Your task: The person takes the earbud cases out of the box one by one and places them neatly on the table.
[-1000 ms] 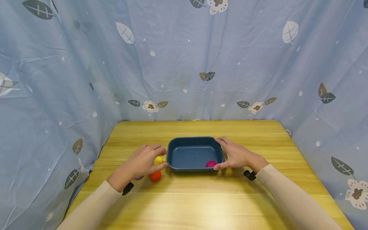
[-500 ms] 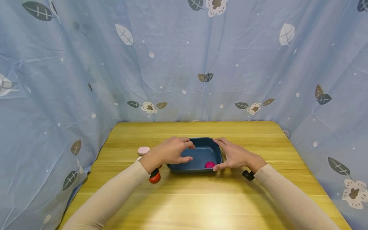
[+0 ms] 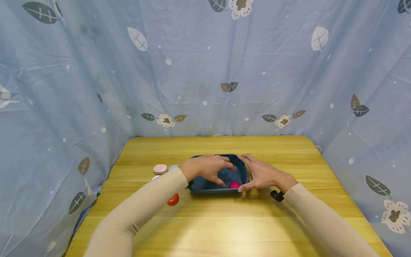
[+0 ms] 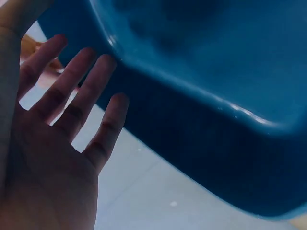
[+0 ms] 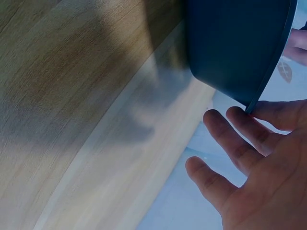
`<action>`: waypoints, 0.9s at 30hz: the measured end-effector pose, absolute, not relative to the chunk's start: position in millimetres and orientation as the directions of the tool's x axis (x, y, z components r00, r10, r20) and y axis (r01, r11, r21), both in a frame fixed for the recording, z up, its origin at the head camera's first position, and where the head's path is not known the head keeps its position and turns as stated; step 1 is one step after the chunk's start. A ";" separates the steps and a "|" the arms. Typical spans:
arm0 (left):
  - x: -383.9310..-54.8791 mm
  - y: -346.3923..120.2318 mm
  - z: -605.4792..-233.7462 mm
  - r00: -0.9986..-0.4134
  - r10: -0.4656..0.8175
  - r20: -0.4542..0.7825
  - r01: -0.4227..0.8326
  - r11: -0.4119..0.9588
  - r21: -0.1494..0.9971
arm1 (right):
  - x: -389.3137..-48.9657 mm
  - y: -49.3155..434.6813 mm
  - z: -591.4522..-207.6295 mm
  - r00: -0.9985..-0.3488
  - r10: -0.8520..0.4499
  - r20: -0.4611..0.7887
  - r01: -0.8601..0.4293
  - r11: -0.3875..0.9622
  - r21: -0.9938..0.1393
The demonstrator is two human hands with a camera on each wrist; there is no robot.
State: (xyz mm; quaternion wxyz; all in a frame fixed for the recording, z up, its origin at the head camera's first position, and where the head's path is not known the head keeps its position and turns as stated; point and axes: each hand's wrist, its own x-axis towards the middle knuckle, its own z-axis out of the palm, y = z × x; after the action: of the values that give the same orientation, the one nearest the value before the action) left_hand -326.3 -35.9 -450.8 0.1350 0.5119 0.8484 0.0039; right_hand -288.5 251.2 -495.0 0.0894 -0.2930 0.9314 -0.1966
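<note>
A dark blue rectangular plastic box point(image 3: 205, 191) sits mid-table with a magenta ball point(image 3: 234, 184) in its front right corner. Over the box reaches my left hand point(image 3: 211, 168), thumb and fingers apart, just left of the ball. The left wrist view shows the same hand point(image 4: 62, 129) with spread fingers and nothing in the palm. At the box's right end my right hand point(image 3: 264, 173) holds the rim, thumb at the front corner and fingers at the back corner. In the right wrist view, fingertips point(image 5: 235, 114) meet the box edge while others stand off it.
Left of the box lie a pale pink piece point(image 3: 160, 169), a light blue piece point(image 3: 173, 166) and a red ball point(image 3: 173, 199). A white piece point(image 3: 155, 177) is partly covered by the left sleeve. A patterned blue curtain point(image 3: 192, 71) surrounds the wooden table point(image 3: 244, 228).
My left hand has moved right, from beside the yellow and red balls to above the inside of the box. The right hand stays at the box's right end.
</note>
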 end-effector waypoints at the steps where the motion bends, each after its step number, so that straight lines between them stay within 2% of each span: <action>1: -327.4 -32.5 -451.6 -0.429 0.870 -0.241 0.872 0.469 0.139 | -288.6 251.6 -495.1 -0.813 -0.580 -0.054 -0.509 0.752 -0.419; 8: -335.4 -12.6 -462.2 -0.362 0.887 -0.287 0.908 0.405 0.107 | -288.0 253.3 -495.6 -0.811 -0.583 -0.050 -0.514 0.750 -0.416; 16: -341.2 4.4 -469.2 -0.267 0.915 -0.302 0.938 0.319 0.135 | -288.5 252.9 -496.5 -0.810 -0.586 -0.031 -0.525 0.748 -0.406; 27: -342.6 12.5 -473.5 -0.247 0.921 -0.300 0.940 0.303 0.155 | -288.9 250.9 -497.4 -0.818 -0.575 -0.031 -0.517 0.757 -0.399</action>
State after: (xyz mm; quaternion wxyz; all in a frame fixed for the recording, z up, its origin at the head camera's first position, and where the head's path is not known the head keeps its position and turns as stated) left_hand -342.6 12.5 -473.5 0.1691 0.5898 0.7892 -0.0282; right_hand -288.9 250.9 -497.4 0.0760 -0.2922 0.9343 -0.1897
